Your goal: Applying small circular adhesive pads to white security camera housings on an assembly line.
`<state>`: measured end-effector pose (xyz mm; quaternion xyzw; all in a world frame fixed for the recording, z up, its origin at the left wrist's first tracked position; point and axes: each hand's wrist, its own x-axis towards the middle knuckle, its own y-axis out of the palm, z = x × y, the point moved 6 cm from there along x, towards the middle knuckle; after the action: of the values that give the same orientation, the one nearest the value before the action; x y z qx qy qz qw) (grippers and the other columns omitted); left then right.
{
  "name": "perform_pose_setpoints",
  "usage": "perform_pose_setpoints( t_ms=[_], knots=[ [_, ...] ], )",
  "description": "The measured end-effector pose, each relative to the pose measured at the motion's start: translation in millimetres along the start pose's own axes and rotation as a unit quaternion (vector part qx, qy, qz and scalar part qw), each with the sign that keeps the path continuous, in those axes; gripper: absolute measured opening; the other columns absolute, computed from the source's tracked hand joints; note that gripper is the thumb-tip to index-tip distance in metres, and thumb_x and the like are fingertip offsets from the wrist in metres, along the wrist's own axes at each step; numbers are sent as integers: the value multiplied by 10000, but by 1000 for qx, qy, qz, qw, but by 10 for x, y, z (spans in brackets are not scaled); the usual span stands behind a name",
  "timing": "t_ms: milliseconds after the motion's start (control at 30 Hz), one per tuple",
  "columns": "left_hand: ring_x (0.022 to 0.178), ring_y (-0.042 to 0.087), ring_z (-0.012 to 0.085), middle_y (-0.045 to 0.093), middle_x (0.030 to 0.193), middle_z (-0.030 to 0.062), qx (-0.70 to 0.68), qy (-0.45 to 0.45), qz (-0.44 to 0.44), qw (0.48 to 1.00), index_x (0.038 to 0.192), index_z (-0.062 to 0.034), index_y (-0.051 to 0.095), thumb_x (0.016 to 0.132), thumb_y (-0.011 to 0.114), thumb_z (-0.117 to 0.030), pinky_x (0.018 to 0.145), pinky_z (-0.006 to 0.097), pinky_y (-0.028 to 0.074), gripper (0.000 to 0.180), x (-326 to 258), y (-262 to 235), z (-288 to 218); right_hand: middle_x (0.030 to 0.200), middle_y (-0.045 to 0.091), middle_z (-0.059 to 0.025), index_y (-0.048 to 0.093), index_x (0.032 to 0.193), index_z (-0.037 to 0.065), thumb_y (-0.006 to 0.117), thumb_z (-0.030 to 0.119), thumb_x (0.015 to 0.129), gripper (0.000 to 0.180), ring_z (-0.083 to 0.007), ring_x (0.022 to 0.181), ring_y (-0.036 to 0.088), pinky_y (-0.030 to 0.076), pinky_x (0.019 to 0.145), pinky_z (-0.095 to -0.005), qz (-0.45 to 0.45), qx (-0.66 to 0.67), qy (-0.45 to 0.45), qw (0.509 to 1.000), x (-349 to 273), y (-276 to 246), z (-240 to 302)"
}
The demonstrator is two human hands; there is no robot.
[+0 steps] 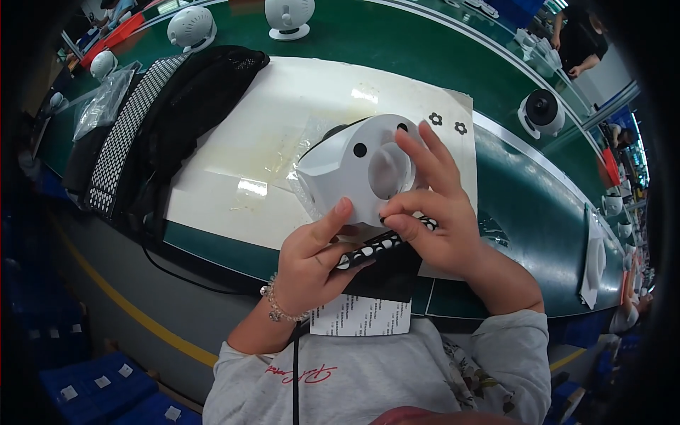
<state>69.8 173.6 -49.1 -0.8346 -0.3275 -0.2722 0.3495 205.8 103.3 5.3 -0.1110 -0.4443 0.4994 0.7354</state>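
A white plastic housing (329, 166) with a round recess rests tilted on the pale board in front of me, two black round pads (360, 150) showing on its face. My left hand (315, 258) is closed on a black sheet with white round holes (375, 248), folded over at its top edge. One finger of that hand touches the housing's lower edge. My right hand (439, 212) pinches a small black pad (383, 220) between thumb and forefinger, close to the housing's lower side; its other fingers are raised. Fingers partly hide the housing's right side.
A pale board (241, 156) lies on the green bench (520, 212). Black mesh fabric (198, 113) and a clear plastic bag (106, 103) are at left. White round devices (191, 28) stand along the far side, another (542, 112) at right. A person (584, 42) works across the bench.
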Motion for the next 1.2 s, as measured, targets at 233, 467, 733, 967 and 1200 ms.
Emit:
perform_pose_setpoints(
  t_ms=[233, 467, 733, 967, 1200],
  knots=[
    [737, 613, 204, 446, 1251, 160, 8, 1, -15, 1000, 736, 30, 619, 552, 728, -32, 612, 278, 492, 223, -1, 9, 6, 1204, 513, -19, 623, 1016, 179, 520, 422, 796, 344, -229, 1188, 387, 127, 996, -423, -32, -363, -141, 921, -266, 45, 232],
    [721, 615, 207, 439, 1255, 167, 27, 3, -13, 1000, 722, 37, 614, 544, 728, -26, 604, 283, 495, 221, 33, 1, -46, 1164, 536, -9, 629, 915, 143, 628, 227, 712, 220, -214, 1139, 427, 191, 962, -394, -35, -190, -146, 970, -288, 55, 266],
    [692, 618, 201, 414, 1267, 195, 21, -8, -3, 1000, 673, 72, 589, 522, 730, 15, 591, 273, 505, 214, -1, 25, -46, 1193, 486, -73, 567, 782, 94, 649, 140, 716, 115, -307, 1215, 320, 260, 960, -404, -74, -46, 0, 996, -192, -218, -94],
    [793, 622, 228, 286, 1347, 208, 18, 0, 28, 999, 634, 94, 542, 588, 706, 56, 653, 280, 521, 175, 53, 61, -80, 1245, 444, -100, 587, 847, 100, 599, 187, 795, 102, -324, 1253, 261, 230, 983, -417, -66, 96, 96, 989, -185, -165, -379],
    [709, 630, 214, 388, 1287, 198, 43, -11, -5, 999, 669, 87, 582, 530, 734, 15, 602, 281, 503, 218, 5, 39, 0, 1172, 486, -121, 580, 1027, 101, 598, 293, 788, 307, -296, 1135, 375, 271, 936, -397, -79, -281, -209, 933, -304, -204, -235]
  ],
)
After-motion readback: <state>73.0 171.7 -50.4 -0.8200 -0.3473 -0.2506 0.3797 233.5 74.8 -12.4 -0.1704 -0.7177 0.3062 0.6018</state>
